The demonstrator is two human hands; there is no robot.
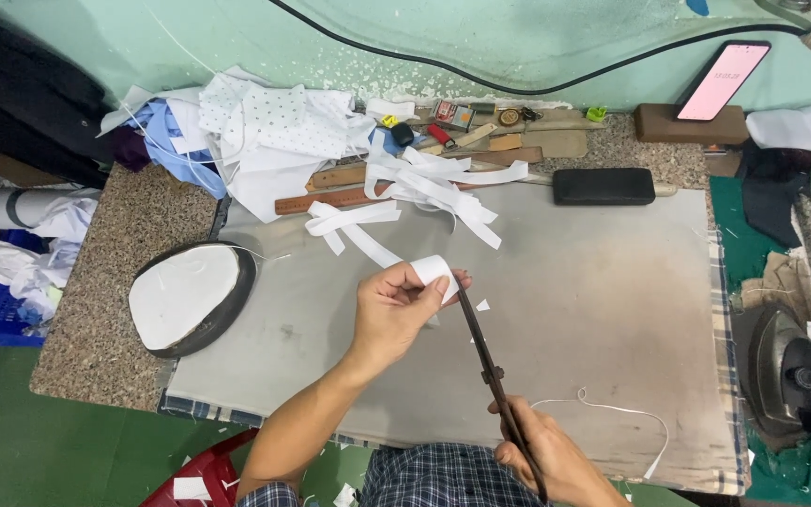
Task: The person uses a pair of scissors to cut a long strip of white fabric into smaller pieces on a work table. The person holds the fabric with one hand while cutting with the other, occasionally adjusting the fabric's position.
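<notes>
My left hand (396, 310) pinches the folded end of a white fabric strip (429, 270) above a grey padded board (603, 300). The strip trails back toward a heap of white strips (438, 188) at the far side. My right hand (551, 455) grips the handles of dark scissors (485, 352). Their blades point up and away, and the tips meet the strip right beside my left fingers. A tiny white offcut (482, 305) lies on the board just right of the blades.
An oval white-topped pad (190, 296) sits left, with white and blue cloth (246, 131) behind it. Wooden rulers (330, 197), small items, a black case (603, 186) and a lit phone (723, 80) line the back. An iron (790, 371) rests right. White cord (612, 413) lies near.
</notes>
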